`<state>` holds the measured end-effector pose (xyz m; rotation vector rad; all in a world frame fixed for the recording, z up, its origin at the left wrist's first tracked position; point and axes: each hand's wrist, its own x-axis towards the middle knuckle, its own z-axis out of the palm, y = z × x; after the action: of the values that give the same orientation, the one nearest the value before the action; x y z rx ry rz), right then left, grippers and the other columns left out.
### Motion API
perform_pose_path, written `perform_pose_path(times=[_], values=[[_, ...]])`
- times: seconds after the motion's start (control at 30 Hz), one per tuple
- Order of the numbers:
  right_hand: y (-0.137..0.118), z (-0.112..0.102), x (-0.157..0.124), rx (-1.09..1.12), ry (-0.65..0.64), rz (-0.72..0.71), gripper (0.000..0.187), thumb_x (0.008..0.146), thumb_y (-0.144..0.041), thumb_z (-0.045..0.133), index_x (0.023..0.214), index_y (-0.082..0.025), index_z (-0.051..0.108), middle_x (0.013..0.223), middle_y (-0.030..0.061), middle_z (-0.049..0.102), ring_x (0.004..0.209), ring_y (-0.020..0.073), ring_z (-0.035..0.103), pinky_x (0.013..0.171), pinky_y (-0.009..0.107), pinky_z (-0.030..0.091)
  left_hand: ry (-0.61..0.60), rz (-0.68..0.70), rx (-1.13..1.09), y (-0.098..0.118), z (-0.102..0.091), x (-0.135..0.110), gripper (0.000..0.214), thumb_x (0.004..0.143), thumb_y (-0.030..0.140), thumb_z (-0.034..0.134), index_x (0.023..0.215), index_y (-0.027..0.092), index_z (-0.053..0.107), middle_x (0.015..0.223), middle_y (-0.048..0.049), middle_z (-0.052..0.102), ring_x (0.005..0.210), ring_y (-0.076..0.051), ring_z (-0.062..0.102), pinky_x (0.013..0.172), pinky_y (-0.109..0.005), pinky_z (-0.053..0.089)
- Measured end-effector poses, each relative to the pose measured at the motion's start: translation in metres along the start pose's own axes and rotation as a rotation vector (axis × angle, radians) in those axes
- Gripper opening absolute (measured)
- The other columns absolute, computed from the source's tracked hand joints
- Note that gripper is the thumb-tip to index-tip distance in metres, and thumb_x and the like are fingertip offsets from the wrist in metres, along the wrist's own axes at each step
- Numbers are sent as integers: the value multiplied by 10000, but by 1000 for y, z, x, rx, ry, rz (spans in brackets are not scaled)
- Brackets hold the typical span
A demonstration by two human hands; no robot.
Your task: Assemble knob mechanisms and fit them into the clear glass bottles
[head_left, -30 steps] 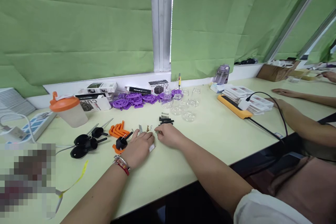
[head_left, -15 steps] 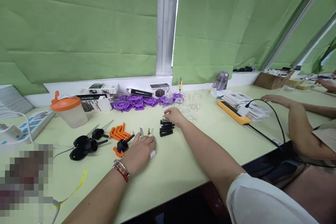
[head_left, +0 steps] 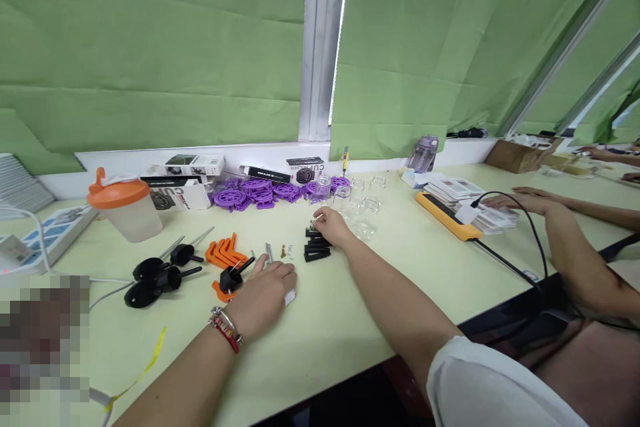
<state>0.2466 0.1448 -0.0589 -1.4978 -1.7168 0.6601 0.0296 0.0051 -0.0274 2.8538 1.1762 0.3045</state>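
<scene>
My left hand (head_left: 267, 287) rests low over the table with its fingers curled, and a small white piece (head_left: 290, 297) shows from under them. Against its thumb side lies a black cup-shaped part with a stem (head_left: 233, 277), on an orange bracket (head_left: 220, 292). Metal pins (head_left: 270, 253) and tiny brass pieces (head_left: 283, 251) lie just beyond the fingers. My right hand (head_left: 331, 225) pinches at the small metal screws or springs (head_left: 311, 227); what is between its fingertips is too small to make out. Several black plastic pieces (head_left: 317, 247) lie beneath that hand.
Purple plastic parts (head_left: 257, 192), clear cups (head_left: 370, 205) and cardboard boxes (head_left: 185, 193) line the back. Black funnel-like parts (head_left: 160, 280), orange brackets (head_left: 227, 251) and an orange-lidded jug (head_left: 130, 210) stand left. A yellow power strip (head_left: 447, 217) and a co-worker's arm (head_left: 575, 240) are at right.
The view has shifted slightly. My hands keep nearly the same places and poses. At the right, the co-worker's hand has moved left over the stacked cards, and another forearm shows.
</scene>
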Motion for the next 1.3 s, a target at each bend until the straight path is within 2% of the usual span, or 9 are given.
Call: perform_pose_path(times=[0.3,0.43,0.53,0.77,0.87,1.1,1.2,1.3], values=[[-3,-1,-3,-47,2,-45,193,746,-214,552,937,-192,560,729,-25,588,668,114,541,624,217,398,-7,-7,-20,1,-2,0,276,829,122,442,1016,230,613,1041,-76,626,1033,-231,530,1056,-526,162],[-4,-9,-4,-41,78,-71,241,787,-232,499,1021,-196,542,773,-23,595,619,104,518,620,223,402,-7,-10,-23,2,-2,0,271,832,127,445,1014,235,615,1048,-72,627,1033,-227,532,1059,-521,158],[-5,-18,-5,-140,105,-81,280,817,-197,446,1082,-207,538,800,-10,608,639,115,526,637,230,399,-9,-7,-13,3,-4,0,265,843,135,436,1018,232,610,1061,-71,627,1036,-226,531,1059,-519,157],[-11,-23,-9,-514,-45,-28,345,817,-111,453,1124,-200,582,998,89,642,885,188,574,713,256,385,16,-1,12,1,-5,-1,289,822,80,428,1003,225,601,1088,-65,622,1052,-230,524,1053,-526,153],[-12,-21,-9,-555,-102,-25,366,808,-97,477,1137,-205,594,1064,105,639,943,208,580,740,263,388,12,-2,17,1,-5,-1,359,776,15,418,1005,224,600,1082,-64,624,1052,-225,523,1052,-519,160],[-9,-20,-9,-549,-133,-14,346,825,-151,521,1151,-220,610,1109,98,643,1001,211,580,793,263,392,44,15,56,3,-12,0,373,754,19,415,992,228,611,1070,-58,636,1015,-220,539,1019,-491,222],[-10,-21,-10,-542,-125,1,323,844,-177,498,1144,-205,614,1094,112,647,973,219,592,771,272,400,112,-108,126,-5,-26,-3,372,734,30,411,979,205,630,1024,-72,646,958,-226,561,929,-439,327],[-12,-22,-11,-531,-114,2,321,856,-172,468,1144,-185,609,1088,127,645,969,230,592,762,283,402,199,-430,210,-19,-43,-10,297,769,109,394,913,183,643,916,-93,652,866,-244,590,779,-389,405]])
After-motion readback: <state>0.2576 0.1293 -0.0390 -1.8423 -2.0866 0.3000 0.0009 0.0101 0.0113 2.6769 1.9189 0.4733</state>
